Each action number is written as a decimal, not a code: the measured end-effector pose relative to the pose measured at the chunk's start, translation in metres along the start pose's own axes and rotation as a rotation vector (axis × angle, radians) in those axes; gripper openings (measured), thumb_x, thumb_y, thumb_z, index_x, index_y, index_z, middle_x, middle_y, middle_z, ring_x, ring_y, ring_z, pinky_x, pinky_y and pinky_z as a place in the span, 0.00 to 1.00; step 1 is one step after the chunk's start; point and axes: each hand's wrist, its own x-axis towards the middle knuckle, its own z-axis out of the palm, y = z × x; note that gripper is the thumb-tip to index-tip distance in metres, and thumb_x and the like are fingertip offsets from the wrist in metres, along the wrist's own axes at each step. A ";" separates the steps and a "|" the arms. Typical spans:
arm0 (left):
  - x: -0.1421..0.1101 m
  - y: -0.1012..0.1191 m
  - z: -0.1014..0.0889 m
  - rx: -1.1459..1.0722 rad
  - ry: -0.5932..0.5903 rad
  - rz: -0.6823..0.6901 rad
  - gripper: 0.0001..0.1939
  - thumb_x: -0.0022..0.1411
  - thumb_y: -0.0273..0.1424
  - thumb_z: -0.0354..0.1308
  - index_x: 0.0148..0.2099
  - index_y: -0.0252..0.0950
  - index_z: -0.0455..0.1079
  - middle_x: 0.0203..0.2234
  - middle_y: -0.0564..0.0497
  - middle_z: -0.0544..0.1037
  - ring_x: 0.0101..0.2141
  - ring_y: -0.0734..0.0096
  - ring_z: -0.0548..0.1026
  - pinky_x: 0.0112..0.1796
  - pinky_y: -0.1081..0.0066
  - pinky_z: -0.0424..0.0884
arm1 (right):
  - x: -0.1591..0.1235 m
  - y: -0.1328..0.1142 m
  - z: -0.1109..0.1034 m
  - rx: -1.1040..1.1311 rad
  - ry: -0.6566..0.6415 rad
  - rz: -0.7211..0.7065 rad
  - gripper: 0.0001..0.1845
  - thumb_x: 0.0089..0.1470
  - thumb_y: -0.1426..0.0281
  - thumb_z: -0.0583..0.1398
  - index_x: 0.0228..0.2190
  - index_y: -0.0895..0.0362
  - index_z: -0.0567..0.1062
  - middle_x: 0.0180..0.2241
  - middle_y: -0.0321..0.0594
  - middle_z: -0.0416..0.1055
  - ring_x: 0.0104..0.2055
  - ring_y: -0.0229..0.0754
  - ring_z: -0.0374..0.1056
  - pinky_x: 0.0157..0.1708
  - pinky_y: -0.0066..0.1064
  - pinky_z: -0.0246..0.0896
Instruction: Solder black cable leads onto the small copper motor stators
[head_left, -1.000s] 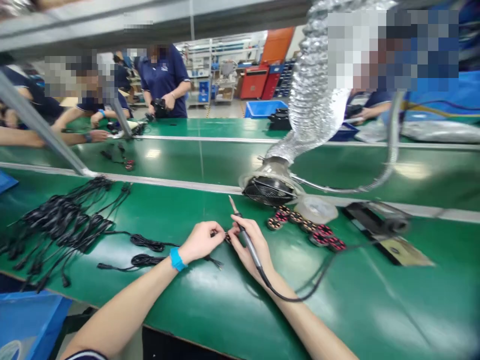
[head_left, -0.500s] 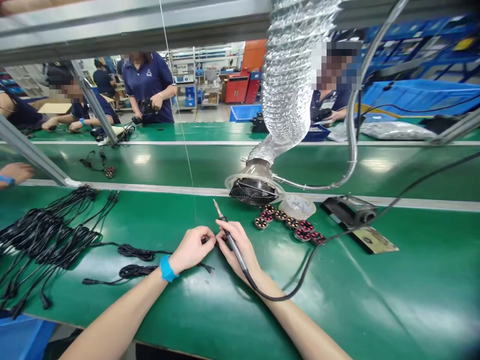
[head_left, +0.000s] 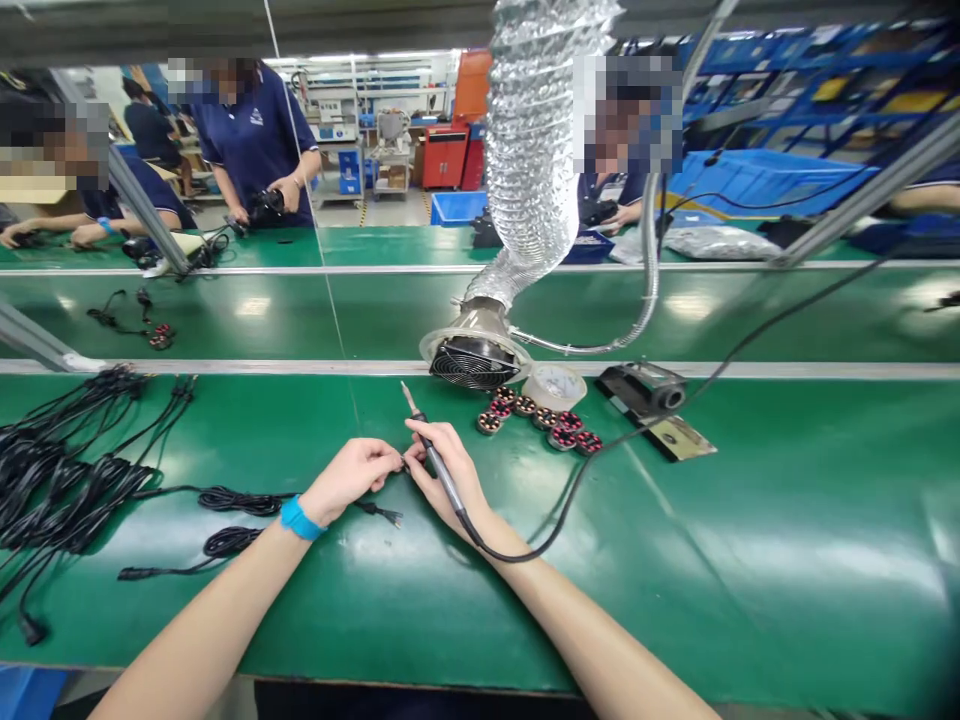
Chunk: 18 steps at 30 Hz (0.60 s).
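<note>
My right hand (head_left: 448, 470) is closed around a soldering iron (head_left: 442, 475), its metal tip pointing up and away from me. The thumb and forefinger of that hand meet the fingertips of my left hand (head_left: 356, 475), which wears a blue wristband (head_left: 301, 518). My left hand pinches what looks like the end of a black cable (head_left: 240, 500); only a small dark bit shows between the fingertips. Under the left wrist passes a second black cable (head_left: 231, 541), its stripped wire ends (head_left: 386, 515) lying on the green bench.
A fume extractor (head_left: 480, 360) hangs beyond my hands. Several small round coil parts (head_left: 544, 417), a tape roll (head_left: 553, 386) and a soldering iron stand (head_left: 649, 395) sit to the right. Bundled black cables (head_left: 67, 470) lie left. Co-workers sit and stand across the bench.
The view has shifted, so the scene sits further left and slightly higher. Both hands stay fingertip to fingertip; the dark piece in my left fingers shows less. The soldering iron stays in my right hand.
</note>
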 end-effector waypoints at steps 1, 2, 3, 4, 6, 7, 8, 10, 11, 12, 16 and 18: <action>0.000 0.001 0.000 -0.014 -0.003 -0.005 0.15 0.55 0.41 0.59 0.30 0.31 0.70 0.20 0.55 0.67 0.20 0.80 0.59 0.23 0.75 0.53 | 0.000 0.001 0.000 0.004 -0.005 -0.006 0.26 0.57 0.79 0.56 0.55 0.48 0.67 0.43 0.39 0.62 0.34 0.34 0.70 0.42 0.30 0.71; 0.000 0.002 0.001 -0.027 -0.003 -0.010 0.16 0.55 0.41 0.59 0.29 0.31 0.70 0.21 0.55 0.67 0.20 0.81 0.58 0.23 0.75 0.52 | -0.001 0.001 0.000 0.005 -0.010 -0.015 0.26 0.57 0.79 0.56 0.55 0.48 0.67 0.43 0.39 0.61 0.34 0.34 0.70 0.43 0.30 0.71; 0.000 0.003 0.001 -0.037 0.001 -0.017 0.16 0.55 0.41 0.59 0.29 0.30 0.70 0.22 0.54 0.68 0.20 0.81 0.58 0.22 0.75 0.52 | -0.001 0.002 0.000 0.005 -0.016 -0.027 0.27 0.58 0.79 0.55 0.56 0.48 0.67 0.43 0.39 0.61 0.35 0.34 0.70 0.43 0.30 0.71; 0.000 0.003 0.002 -0.045 0.006 -0.024 0.17 0.55 0.41 0.59 0.29 0.30 0.70 0.23 0.53 0.69 0.20 0.82 0.57 0.22 0.75 0.51 | -0.002 0.002 0.000 0.005 -0.021 -0.038 0.27 0.58 0.79 0.55 0.56 0.47 0.66 0.43 0.39 0.61 0.36 0.34 0.70 0.44 0.30 0.71; 0.000 0.004 0.002 -0.055 0.025 -0.039 0.16 0.54 0.41 0.60 0.29 0.30 0.71 0.23 0.53 0.69 0.19 0.82 0.55 0.22 0.75 0.48 | -0.002 0.002 0.000 0.004 -0.027 -0.048 0.27 0.58 0.80 0.55 0.56 0.48 0.66 0.42 0.38 0.61 0.37 0.34 0.70 0.45 0.30 0.70; 0.001 0.004 0.002 -0.058 0.040 -0.047 0.16 0.53 0.41 0.60 0.29 0.30 0.71 0.23 0.53 0.69 0.19 0.83 0.55 0.21 0.75 0.47 | -0.002 0.002 0.000 0.004 -0.023 -0.041 0.27 0.58 0.80 0.55 0.56 0.48 0.66 0.41 0.38 0.62 0.37 0.35 0.70 0.45 0.30 0.70; 0.001 0.003 0.002 -0.060 0.056 -0.055 0.16 0.52 0.41 0.60 0.29 0.30 0.70 0.23 0.54 0.69 0.19 0.83 0.54 0.21 0.75 0.46 | -0.001 0.001 -0.001 0.003 -0.012 -0.027 0.27 0.57 0.80 0.55 0.55 0.48 0.67 0.41 0.38 0.62 0.37 0.35 0.70 0.45 0.30 0.70; 0.002 0.003 0.002 -0.060 0.084 -0.064 0.15 0.52 0.41 0.61 0.28 0.31 0.70 0.21 0.55 0.67 0.18 0.83 0.53 0.21 0.75 0.45 | 0.000 0.000 -0.002 0.003 0.015 0.007 0.27 0.56 0.80 0.56 0.54 0.48 0.68 0.41 0.38 0.63 0.37 0.35 0.70 0.44 0.30 0.70; 0.002 0.002 0.002 -0.058 0.094 -0.067 0.15 0.51 0.40 0.61 0.28 0.31 0.70 0.20 0.55 0.66 0.18 0.83 0.52 0.21 0.75 0.44 | 0.001 -0.001 -0.002 0.003 0.026 0.022 0.27 0.55 0.81 0.56 0.54 0.49 0.68 0.40 0.38 0.64 0.37 0.35 0.70 0.44 0.30 0.70; 0.002 0.001 0.001 -0.056 0.100 -0.067 0.15 0.51 0.40 0.61 0.28 0.31 0.70 0.20 0.56 0.66 0.18 0.83 0.52 0.21 0.75 0.44 | 0.002 -0.001 -0.003 0.005 0.032 0.033 0.27 0.54 0.81 0.56 0.54 0.49 0.68 0.40 0.38 0.65 0.38 0.35 0.70 0.44 0.30 0.70; 0.002 0.001 0.001 -0.050 0.109 -0.060 0.15 0.50 0.41 0.61 0.28 0.31 0.71 0.20 0.56 0.65 0.18 0.83 0.52 0.21 0.75 0.45 | 0.002 -0.002 -0.005 0.005 0.017 0.055 0.30 0.52 0.82 0.56 0.54 0.50 0.67 0.37 0.37 0.67 0.39 0.37 0.70 0.44 0.30 0.69; 0.002 0.002 0.001 -0.050 0.113 -0.061 0.16 0.50 0.41 0.61 0.27 0.31 0.70 0.19 0.57 0.65 0.18 0.83 0.52 0.20 0.75 0.45 | 0.002 -0.002 -0.005 0.001 0.002 0.065 0.31 0.51 0.83 0.57 0.54 0.50 0.67 0.37 0.37 0.68 0.39 0.37 0.71 0.44 0.30 0.69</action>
